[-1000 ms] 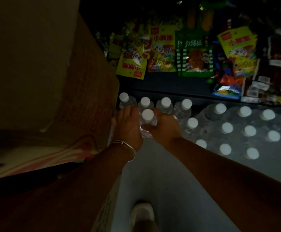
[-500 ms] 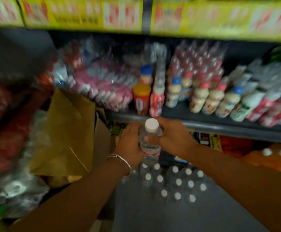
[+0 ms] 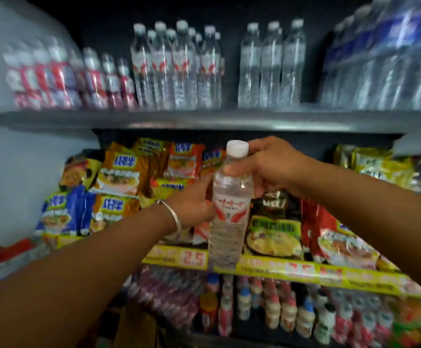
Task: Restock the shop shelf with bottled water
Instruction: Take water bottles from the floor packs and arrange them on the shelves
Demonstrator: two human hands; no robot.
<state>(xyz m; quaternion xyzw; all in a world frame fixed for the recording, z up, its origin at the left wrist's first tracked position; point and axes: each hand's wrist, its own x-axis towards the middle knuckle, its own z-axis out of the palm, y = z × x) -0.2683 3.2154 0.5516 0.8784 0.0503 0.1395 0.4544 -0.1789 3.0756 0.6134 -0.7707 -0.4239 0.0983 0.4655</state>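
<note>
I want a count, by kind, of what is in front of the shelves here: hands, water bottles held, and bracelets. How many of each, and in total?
Hands: 2, the left hand and the right hand, both gripping the bottle
Water bottles held: 1, the water bottle
Bracelets: 1, the bracelet on the left wrist
Total: 4

1. I see a clear water bottle (image 3: 230,212) with a white cap (image 3: 237,148) and a white label marked in red.
2. The bangle (image 3: 173,217) on my left wrist is silver.
3. The top shelf (image 3: 204,119) is dark grey, and the clear bottles (image 3: 179,66) on it carry red-and-white labels.
4. The noodle packets (image 3: 119,172) are orange, yellow and blue.
5. The price strip (image 3: 292,271) is yellow with red numbers.
6. The wall (image 3: 16,156) at the left is pale grey-blue.
</note>
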